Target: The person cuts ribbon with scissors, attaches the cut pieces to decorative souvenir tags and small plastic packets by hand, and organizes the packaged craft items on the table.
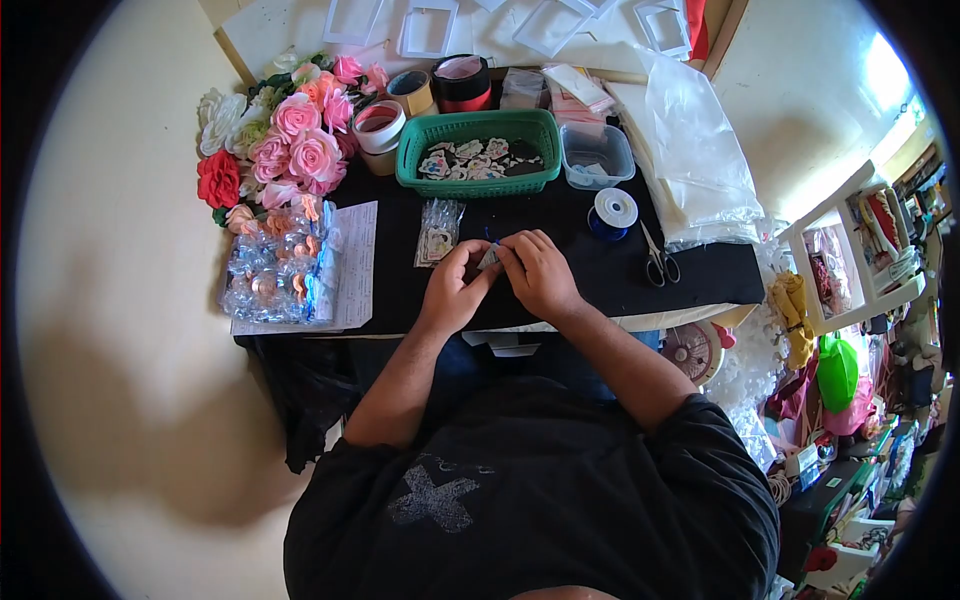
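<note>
Left hand [457, 285] and right hand [541, 275]: pinching a small, partly hidden item [488, 259], centre of frame. Clear packet [437, 235]: lying just left. Green basket [478, 188]: standing upper centre, holding cutouts [466, 162].

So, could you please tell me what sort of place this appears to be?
Probably a small craft workspace, perhaps in a home: the black-covered table holds scissors, artificial-looking flowers and a green basket of small cut-out pieces.

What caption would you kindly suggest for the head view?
Left hand and right hand hold a small piece before a green basket of cutouts.
</note>
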A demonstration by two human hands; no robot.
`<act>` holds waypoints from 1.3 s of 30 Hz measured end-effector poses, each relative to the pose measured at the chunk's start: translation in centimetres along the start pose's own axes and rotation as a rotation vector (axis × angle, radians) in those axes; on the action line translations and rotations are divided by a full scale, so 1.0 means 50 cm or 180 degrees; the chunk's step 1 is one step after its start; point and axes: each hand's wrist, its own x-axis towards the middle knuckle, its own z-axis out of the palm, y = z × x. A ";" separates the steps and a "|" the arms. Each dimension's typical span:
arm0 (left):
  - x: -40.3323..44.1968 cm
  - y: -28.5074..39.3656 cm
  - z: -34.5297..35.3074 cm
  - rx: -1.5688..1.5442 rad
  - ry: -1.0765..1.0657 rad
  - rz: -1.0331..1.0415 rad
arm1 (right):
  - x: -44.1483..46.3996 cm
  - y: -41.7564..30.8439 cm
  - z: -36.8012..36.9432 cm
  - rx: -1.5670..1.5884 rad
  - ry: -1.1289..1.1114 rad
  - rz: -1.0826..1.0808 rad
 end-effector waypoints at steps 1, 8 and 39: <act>0.000 -0.001 0.001 0.0038 0.0012 0.0099 | -0.001 0.000 0.000 -0.0039 0.0027 0.0004; 0.000 -0.020 -0.012 -0.0389 0.0165 0.0390 | -0.001 -0.005 0.001 -0.0256 0.0002 -0.0255; 0.004 -0.003 -0.015 -0.1267 0.0593 -0.0301 | 0.003 0.004 -0.012 0.1417 -0.0796 0.1428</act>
